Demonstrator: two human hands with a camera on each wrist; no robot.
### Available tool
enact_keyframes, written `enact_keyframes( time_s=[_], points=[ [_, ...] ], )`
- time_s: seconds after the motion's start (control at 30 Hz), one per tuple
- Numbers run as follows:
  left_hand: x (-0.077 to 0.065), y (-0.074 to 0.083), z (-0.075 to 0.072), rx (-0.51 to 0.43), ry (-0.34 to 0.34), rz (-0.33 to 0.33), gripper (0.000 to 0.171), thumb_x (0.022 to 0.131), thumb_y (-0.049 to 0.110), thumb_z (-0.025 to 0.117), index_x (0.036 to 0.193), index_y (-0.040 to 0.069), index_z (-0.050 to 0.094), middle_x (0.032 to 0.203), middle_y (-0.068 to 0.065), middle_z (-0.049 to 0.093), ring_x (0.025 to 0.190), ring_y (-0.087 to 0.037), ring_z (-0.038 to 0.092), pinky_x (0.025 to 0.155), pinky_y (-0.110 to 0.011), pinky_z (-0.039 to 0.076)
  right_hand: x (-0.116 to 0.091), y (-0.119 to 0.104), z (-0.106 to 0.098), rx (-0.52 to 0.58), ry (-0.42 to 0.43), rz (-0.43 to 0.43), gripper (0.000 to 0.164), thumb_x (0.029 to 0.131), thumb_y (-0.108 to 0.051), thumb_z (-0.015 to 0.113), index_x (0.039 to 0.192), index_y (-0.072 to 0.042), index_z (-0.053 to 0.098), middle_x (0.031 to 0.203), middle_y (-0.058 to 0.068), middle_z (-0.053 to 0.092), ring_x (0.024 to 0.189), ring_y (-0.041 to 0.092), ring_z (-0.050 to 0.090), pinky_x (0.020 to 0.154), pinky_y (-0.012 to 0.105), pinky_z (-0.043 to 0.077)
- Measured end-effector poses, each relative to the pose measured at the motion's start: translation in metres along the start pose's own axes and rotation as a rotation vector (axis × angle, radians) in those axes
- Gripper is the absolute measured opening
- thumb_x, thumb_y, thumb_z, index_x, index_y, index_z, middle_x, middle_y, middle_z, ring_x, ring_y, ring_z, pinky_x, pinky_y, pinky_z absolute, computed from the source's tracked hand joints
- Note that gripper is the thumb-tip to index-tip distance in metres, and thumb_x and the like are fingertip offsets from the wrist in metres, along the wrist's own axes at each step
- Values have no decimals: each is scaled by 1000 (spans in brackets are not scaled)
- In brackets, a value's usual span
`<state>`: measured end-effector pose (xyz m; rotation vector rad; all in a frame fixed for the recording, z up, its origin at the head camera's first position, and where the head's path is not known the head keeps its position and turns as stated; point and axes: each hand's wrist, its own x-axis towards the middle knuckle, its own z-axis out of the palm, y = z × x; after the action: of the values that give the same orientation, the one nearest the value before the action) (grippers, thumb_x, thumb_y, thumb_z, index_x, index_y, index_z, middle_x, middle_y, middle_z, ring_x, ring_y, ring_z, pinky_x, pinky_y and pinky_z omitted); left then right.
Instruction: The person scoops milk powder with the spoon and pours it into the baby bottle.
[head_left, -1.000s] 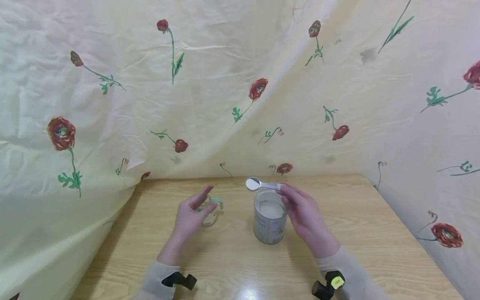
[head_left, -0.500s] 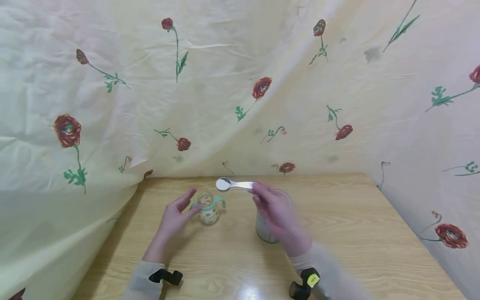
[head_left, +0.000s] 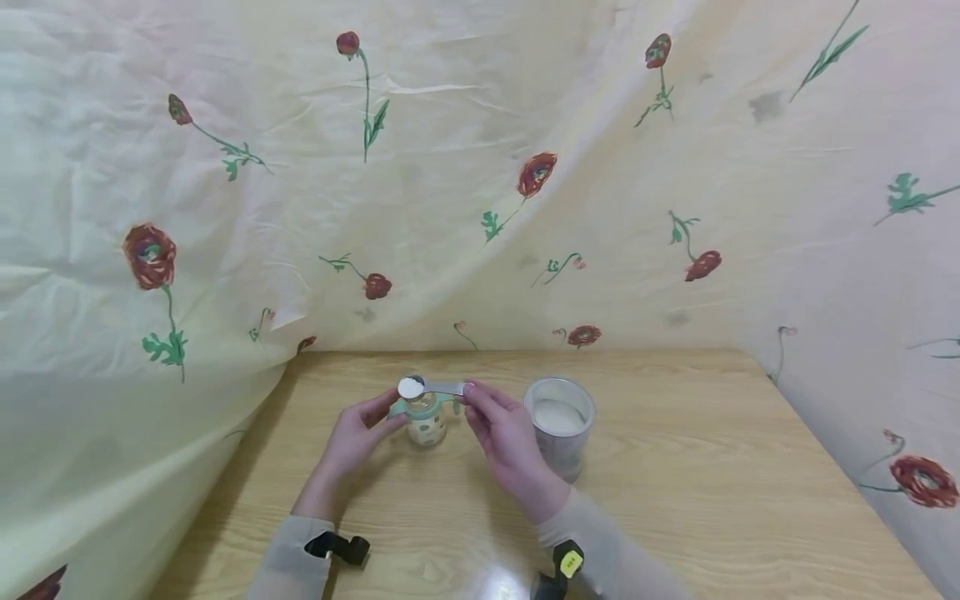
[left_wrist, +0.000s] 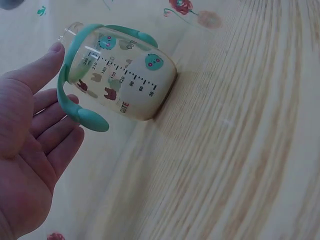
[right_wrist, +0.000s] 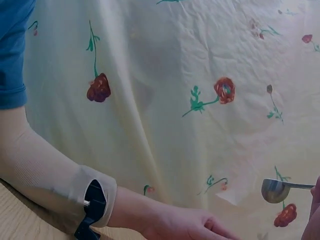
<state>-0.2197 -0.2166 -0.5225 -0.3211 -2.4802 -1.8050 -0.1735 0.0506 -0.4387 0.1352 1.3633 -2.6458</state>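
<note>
A clear baby bottle [left_wrist: 125, 75] with a mint-green collar and two handles stands on the table, holding pale contents. My left hand [head_left: 356, 432] is at its left handle, thumb at the neck and fingers behind the handle. In my right hand [head_left: 506, 433], thumb and fingers pinch the handle of a metal measuring spoon [head_left: 412, 387] heaped with white powder. The spoon's bowl is over the bottle's mouth in the head view. From the right wrist, the spoon bowl [right_wrist: 275, 191] shows its underside, level, with only fingertips at the right edge.
A grey can [head_left: 561, 425] of white powder stands uncovered just right of my right hand. The wooden table [head_left: 712, 467] ends at a hanging flowered cloth [head_left: 450, 167] behind and at the sides.
My right hand has carried the filled spoon left from above the can to the bottle. My left hand has come in against the bottle's left handle.
</note>
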Motion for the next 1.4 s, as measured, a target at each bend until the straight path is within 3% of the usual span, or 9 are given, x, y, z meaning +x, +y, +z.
enact_keyframes(
  time_s=[0.2, 0.37, 0.6, 0.8, 1.0, 1.4],
  points=[
    [0, 0, 1, -13, -10, 4, 62, 97, 32, 82, 149, 5, 61, 154, -9, 59, 145, -32, 53, 122, -46, 40, 12, 14, -1, -25, 26, -50, 34, 102, -13, 75, 130, 4, 67, 104, 3, 76, 92, 7, 69, 91, 18, 59],
    [-1, 1, 4, 13, -2, 21, 60, 99, 29, 81, 149, 3, 61, 152, -12, 60, 143, -32, 54, 120, -47, 43, 17, 22, -1, -46, 52, -76, 40, 101, -13, 76, 134, 8, 66, 106, 6, 77, 93, 8, 71, 92, 22, 60],
    [2, -4, 8, 17, 9, 12, 59, 98, 25, 82, 148, 2, 61, 151, -15, 61, 141, -35, 57, 118, -48, 45, 29, 29, -1, -33, 82, -68, 39, 101, -11, 75, 134, 7, 65, 109, 6, 77, 94, 9, 71, 99, 27, 59],
    [3, -3, 10, -19, 18, 1, 61, 95, 24, 84, 148, 4, 62, 150, -15, 61, 137, -35, 60, 115, -44, 48, 38, 33, -5, -19, 97, -77, 34, 102, -9, 73, 132, 7, 66, 104, 5, 77, 91, 9, 70, 96, 25, 60],
    [3, -3, 13, -49, 18, -29, 65, 95, 27, 84, 151, 5, 59, 154, -13, 58, 141, -33, 57, 117, -42, 45, 42, 34, -8, -67, 99, -77, 34, 103, -13, 74, 131, 4, 67, 109, 7, 77, 95, 10, 69, 100, 28, 58],
    [3, -5, 16, -25, 33, 6, 62, 96, 24, 83, 151, 5, 60, 153, -12, 60, 142, -33, 56, 119, -44, 44, 44, 39, -11, -199, 106, -158, 33, 102, -16, 75, 129, 2, 70, 117, 15, 76, 105, 22, 72, 93, 27, 61]
  ],
)
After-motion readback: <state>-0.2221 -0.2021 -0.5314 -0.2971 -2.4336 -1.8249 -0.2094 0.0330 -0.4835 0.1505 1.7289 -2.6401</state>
